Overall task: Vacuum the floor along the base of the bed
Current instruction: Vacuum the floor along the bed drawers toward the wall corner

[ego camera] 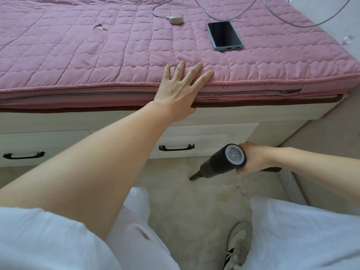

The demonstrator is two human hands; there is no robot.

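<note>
Two hands busy: left hand [176,90] flat on bed [81,55], right hand [251,159] grips vacuum [222,162]; keep nozzle low along drawer base.

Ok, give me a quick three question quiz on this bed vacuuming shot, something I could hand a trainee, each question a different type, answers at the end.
1. True or false: the left hand lies flat on the edge of the pink mattress.
2. Multiple choice: the right hand holds A) the phone B) the handheld vacuum C) a drawer handle.
3. Fill in: the vacuum's nozzle points down at the ____ in front of the drawers.

Key
1. True; the fingers are spread and straight.
2. B; its grip is round the handheld vacuum, while the phone lies on the bed.
3. Floor, where dark specks show near the drawer.
</note>
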